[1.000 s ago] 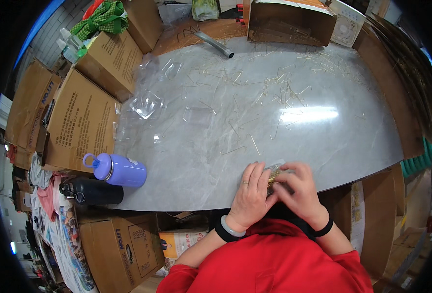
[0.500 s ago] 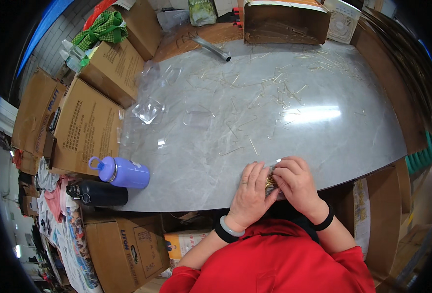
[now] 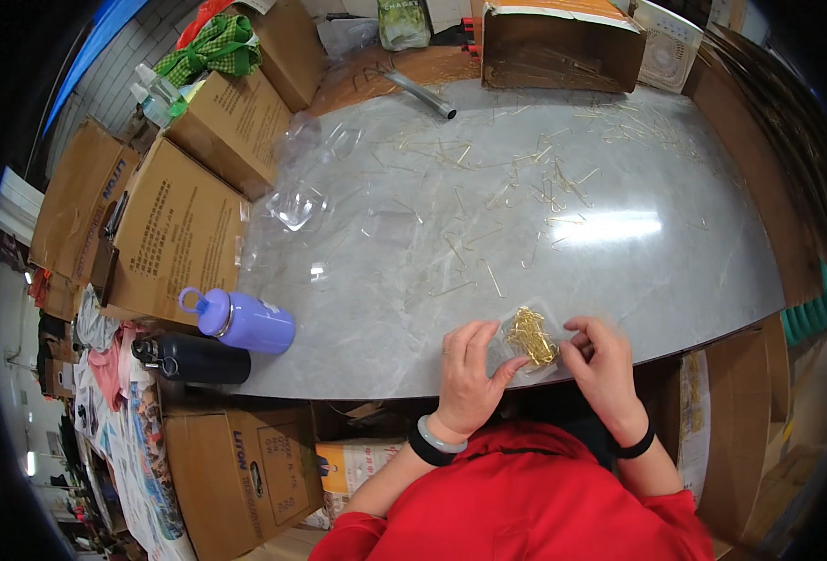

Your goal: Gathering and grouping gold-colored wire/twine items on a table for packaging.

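Note:
A clear plastic case point(image 3: 510, 348) lies near the table's front edge, with a heap of thin gold wire hooks point(image 3: 531, 335) inside it. My left hand point(image 3: 468, 376) grips the case's left side, its thumb on the near edge and its fingers along the side. On the right side, my right hand point(image 3: 608, 372) has bent fingers, with thumb and fingertips at the case's edge. More gold hooks point(image 3: 554, 187) lie loose on the grey table point(image 3: 367, 309), beyond my hands.
A purple bottle point(image 3: 256, 323) and a black bottle point(image 3: 203, 364) lie at the table's left edge. Clear plastic pieces point(image 3: 294, 208) sit by the cardboard boxes point(image 3: 175, 238). Toward the back are a metal tube tool point(image 3: 423, 93), an open carton point(image 3: 563, 51) and a white fan point(image 3: 668, 56).
My hands have moved apart, uncovering the case of gold hooks that they mostly hid before. The right hand has shifted rightward, and the whole view has shifted slightly.

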Tool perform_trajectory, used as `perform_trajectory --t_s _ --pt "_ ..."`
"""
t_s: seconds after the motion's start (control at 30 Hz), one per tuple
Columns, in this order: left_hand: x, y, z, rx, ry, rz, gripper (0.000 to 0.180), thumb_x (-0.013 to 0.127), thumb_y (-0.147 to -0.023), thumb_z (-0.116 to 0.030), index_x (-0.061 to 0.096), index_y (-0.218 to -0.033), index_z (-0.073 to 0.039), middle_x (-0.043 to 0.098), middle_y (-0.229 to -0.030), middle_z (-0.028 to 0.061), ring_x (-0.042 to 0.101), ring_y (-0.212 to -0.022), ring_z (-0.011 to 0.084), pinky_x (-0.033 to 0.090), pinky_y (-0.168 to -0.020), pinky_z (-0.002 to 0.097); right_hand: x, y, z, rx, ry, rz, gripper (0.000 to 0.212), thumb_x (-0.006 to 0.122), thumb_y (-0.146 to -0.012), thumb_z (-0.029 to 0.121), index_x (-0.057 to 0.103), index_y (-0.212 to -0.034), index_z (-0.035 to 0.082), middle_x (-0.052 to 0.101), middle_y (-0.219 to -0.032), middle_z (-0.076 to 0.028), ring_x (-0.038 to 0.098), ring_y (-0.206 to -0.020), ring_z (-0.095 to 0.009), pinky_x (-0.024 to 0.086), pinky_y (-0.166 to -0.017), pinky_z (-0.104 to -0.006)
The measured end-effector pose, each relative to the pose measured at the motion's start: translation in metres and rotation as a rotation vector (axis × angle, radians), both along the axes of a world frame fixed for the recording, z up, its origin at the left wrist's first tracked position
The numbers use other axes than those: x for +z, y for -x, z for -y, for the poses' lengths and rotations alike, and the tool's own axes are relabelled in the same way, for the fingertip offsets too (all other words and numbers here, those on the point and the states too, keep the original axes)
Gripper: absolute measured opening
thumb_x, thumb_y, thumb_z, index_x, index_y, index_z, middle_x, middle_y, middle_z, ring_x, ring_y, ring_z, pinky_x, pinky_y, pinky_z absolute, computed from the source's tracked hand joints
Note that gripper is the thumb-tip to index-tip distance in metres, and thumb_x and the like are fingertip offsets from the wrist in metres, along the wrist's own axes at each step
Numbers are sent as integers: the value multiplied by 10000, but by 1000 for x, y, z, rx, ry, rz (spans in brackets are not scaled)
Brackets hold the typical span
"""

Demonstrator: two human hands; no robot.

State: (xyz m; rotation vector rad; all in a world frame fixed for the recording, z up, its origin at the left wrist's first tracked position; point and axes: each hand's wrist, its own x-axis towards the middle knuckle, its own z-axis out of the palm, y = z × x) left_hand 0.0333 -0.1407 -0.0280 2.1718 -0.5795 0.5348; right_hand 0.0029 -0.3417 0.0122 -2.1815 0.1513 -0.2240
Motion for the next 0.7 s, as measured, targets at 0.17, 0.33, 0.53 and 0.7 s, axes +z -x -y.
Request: perform_trajectory --t_s 0.17,0.33,0.53,0.7 --pt "7 1 0 -91 -66 -20 613 804 -837 -369 595 -1262 20 593 -1219 178 569 -1101 370 460 -964 447 -11 25 -19 -53 -213 -11 118 703 -902 68 654 -984 -1 698 -755 -137 703 -657 -197 537 -609 -303" --pt "12 4 2 -127 -106 -28 689 803 -827 -396 571 -1306 41 593 -1262 182 567 -1133 380 449 -992 456 -3 22 -14 26 -87 -3 121 721 -899 107 678 -984 31 653 -662 -117 670 -577 -217 516 -560 -323" --pt "8 5 4 -121 -125 -42 619 832 -802 -329 586 -1249 23 574 -1303 186 544 -1188 382 436 -1019 461 -6 5 -7 59 228 201 127 739 -873 126 696 -976 64 660 -709 -134 658 -594 -288 499 -541 -382" --pt "3 5 2 -157 -135 -25 533 849 -785 -322 591 -1118 3 569 -1305 200 548 -1191 396 439 -1017 471 1 1 -6 31 231 176 96 712 -882 113 703 -959 57 675 -745 -147 675 -638 -323 514 -565 -394"
